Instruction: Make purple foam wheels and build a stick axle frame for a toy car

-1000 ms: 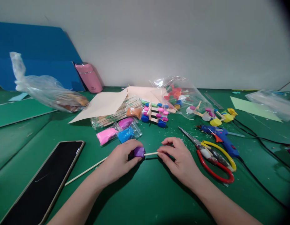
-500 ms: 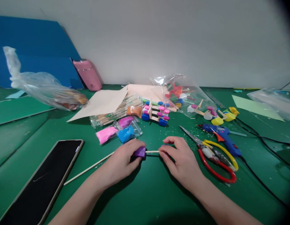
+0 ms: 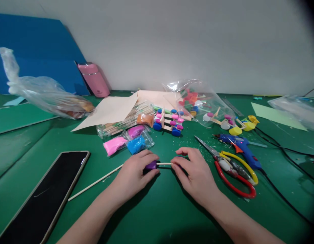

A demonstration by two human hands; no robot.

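Green desk (image 3: pixel 159 213) meets a pale wall (image 3: pixel 147 44). Well in from the desk's far edge, I have the left hand (image 3: pixel 135 173) gripping a purple block (image 3: pixel 152 165), the right hand (image 3: pixel 194 171) pinching a pale stick (image 3: pixel 163 163) beside it.

A pink flask (image 3: pixel 94 81) stands beside a blue board (image 3: pixel 32 39), a phone (image 3: pixel 46 195) lying face-up nearer the front.

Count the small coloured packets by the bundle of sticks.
4: pink packet front left, blue packet right of it, purple packet behind them, orange packet farthest back. Beige paper may hide more.
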